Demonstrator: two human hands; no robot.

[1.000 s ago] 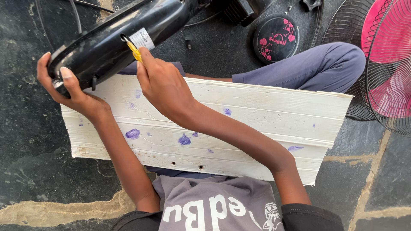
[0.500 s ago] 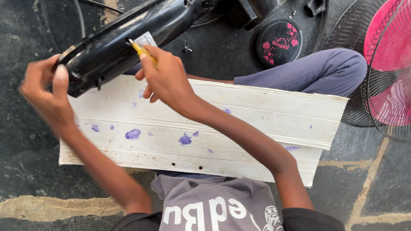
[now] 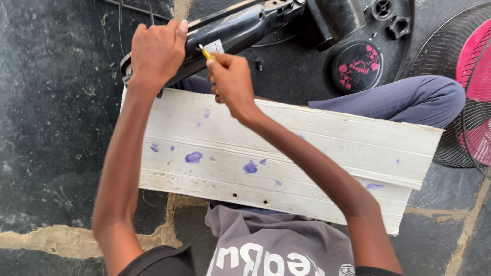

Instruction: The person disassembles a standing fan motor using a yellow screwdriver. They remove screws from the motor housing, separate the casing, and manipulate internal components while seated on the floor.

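A long black plastic fan housing (image 3: 232, 31) lies tilted across the top edge of a white grooved panel (image 3: 317, 138) that rests on my lap. My left hand (image 3: 156, 51) grips the housing's lower left end from above. My right hand (image 3: 232, 82) is closed around a yellow-handled screwdriver (image 3: 205, 52), whose tip meets the housing next to a small white label (image 3: 215, 46). The screwdriver's handle is mostly hidden inside my fist.
A round black cap with pink print (image 3: 357, 66) and a black fan base (image 3: 373, 20) lie on the dark stone floor beyond the panel. A pink fan with a wire guard (image 3: 473, 92) stands at the right. A thin cable (image 3: 123, 20) runs at the upper left.
My left hand has shifted from cupping the housing's end at the far left to gripping it from above. The screwdriver stays against the housing.
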